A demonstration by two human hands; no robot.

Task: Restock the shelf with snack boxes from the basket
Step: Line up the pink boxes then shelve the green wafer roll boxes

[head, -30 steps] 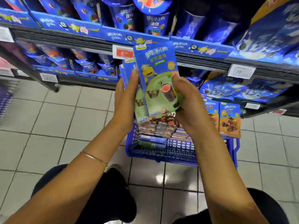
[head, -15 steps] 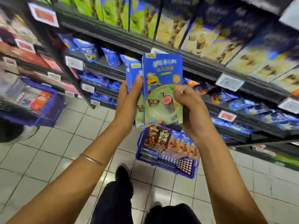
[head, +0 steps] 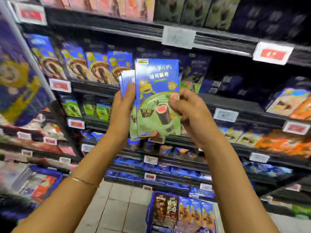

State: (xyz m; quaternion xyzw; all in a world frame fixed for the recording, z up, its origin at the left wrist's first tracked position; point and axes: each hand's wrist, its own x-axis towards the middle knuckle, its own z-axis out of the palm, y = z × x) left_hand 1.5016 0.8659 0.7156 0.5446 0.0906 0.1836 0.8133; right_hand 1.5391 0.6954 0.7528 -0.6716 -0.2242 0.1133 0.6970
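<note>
Your left hand (head: 122, 105) and right hand (head: 190, 113) hold the stack of snack boxes (head: 157, 98) between their fingers, upright before the shelf (head: 218, 102). Behind your left thumb the back boxes fan apart; if the squeeze loosens, they may slip down toward the basket (head: 149, 216).

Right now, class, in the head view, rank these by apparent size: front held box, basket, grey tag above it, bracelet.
Largest: front box and basket, near equal; the basket is cropped and farther away, so I leave them unranked.
Next: grey tag.
Smallest: bracelet.
</note>
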